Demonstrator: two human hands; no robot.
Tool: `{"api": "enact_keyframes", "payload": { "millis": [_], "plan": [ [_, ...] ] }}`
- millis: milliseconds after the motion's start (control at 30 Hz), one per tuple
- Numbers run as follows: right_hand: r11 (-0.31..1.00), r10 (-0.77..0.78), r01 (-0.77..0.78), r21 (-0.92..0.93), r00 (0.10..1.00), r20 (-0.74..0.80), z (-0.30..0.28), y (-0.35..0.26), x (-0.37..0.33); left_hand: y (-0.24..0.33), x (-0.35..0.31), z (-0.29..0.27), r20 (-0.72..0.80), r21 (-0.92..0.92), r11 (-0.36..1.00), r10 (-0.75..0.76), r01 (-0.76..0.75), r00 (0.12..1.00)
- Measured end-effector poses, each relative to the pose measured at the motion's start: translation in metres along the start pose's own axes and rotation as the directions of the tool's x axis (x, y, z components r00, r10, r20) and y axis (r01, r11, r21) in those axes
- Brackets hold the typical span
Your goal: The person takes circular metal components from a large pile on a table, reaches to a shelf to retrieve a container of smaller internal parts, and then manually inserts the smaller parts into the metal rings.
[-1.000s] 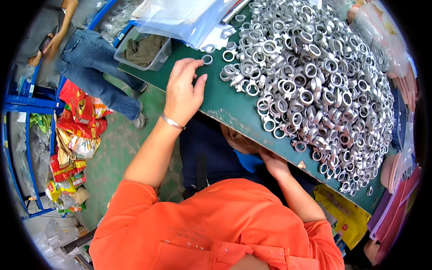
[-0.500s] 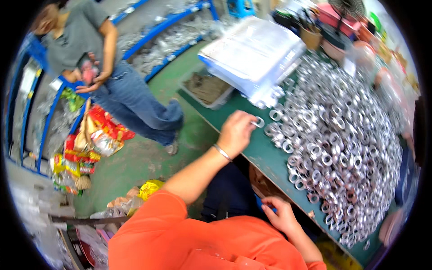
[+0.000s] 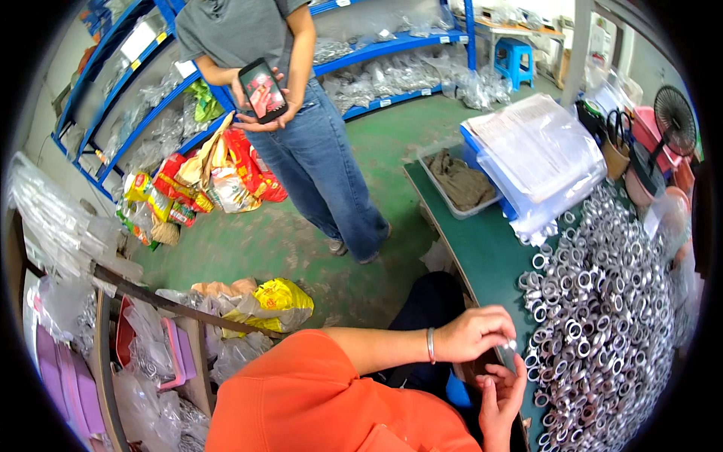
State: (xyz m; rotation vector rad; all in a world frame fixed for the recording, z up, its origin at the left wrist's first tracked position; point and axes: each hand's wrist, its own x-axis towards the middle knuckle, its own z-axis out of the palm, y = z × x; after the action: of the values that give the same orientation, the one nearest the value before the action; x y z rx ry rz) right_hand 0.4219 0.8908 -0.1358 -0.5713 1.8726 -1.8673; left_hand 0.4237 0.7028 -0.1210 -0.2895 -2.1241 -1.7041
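Observation:
My left hand (image 3: pixel 476 334), a metal band on its wrist, pinches a small silver metal ring (image 3: pixel 510 345) between thumb and fingertips at the table's near edge. Just below it, my right hand (image 3: pixel 503 392) is half curled with its fingers apart. Its index fingertip comes up close to the ring; whether they touch I cannot tell. To the right of both hands, a large heap of similar silver rings (image 3: pixel 602 324) covers the green tabletop (image 3: pixel 482 260).
Farther along the table stand a clear tub with a brown cloth (image 3: pixel 461 181), plastic-covered papers (image 3: pixel 531 147) and a small black fan (image 3: pixel 672 120). Across the aisle, a person (image 3: pixel 301 135) holds a phone (image 3: pixel 262 90) beside blue shelves (image 3: pixel 392 49). A yellow bag (image 3: pixel 282 301) lies on the floor.
My left hand has drawn back from the edge of the heap with the ring. My right hand has come up close to it. The view has swung left; the person's phone now shows more fully.

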Motion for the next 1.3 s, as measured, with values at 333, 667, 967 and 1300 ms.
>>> {"api": "enact_keyframes", "payload": {
  "millis": [333,667,967,1300],
  "plan": [
    [0.981,0.047,-0.045,-0.188,0.999,0.005,-0.017,0.005,-0.002,0.001,-0.016,0.009,0.124,-0.107,0.991,0.093,-0.08,0.988],
    [0.942,-0.254,0.246,-0.227,0.967,-0.004,-0.002,-0.011,0.002,-0.002,-0.02,0.012,0.206,-0.107,0.982,-0.132,0.157,0.97],
    [0.969,-0.229,0.223,-0.109,0.973,-0.044,-0.013,0.012,-0.002,0.0,-0.018,0.022,0.301,-0.167,0.956,-0.183,0.241,0.936],
    [0.978,-0.188,0.181,-0.108,0.981,-0.059,-0.015,0.008,-0.002,0.0,-0.017,0.025,0.306,-0.185,0.949,-0.193,0.257,0.932]
  ]
}}
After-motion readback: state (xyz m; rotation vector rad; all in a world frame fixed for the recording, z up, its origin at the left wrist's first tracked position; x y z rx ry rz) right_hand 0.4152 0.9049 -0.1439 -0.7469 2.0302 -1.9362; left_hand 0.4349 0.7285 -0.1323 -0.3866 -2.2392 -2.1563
